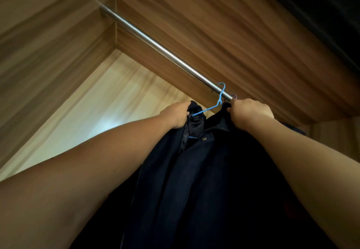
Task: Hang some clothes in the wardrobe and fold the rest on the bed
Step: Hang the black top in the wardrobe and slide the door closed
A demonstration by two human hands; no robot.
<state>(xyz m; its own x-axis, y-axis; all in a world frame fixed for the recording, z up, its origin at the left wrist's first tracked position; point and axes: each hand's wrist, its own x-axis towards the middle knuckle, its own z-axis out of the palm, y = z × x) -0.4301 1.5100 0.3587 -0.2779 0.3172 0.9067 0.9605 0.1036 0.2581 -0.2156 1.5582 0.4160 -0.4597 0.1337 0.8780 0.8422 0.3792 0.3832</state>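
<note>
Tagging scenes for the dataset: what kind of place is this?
Inside a wardrobe, most likely: metal rail under wood panels, blue hanger hooked on it, left hand and right hand gripping a dark jacket.

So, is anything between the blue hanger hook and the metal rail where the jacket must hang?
Nothing visible does. The blue hanger's hook already seems to sit over the rail, while the left hand and right hand grip the dark jacket at its shoulders.
</note>
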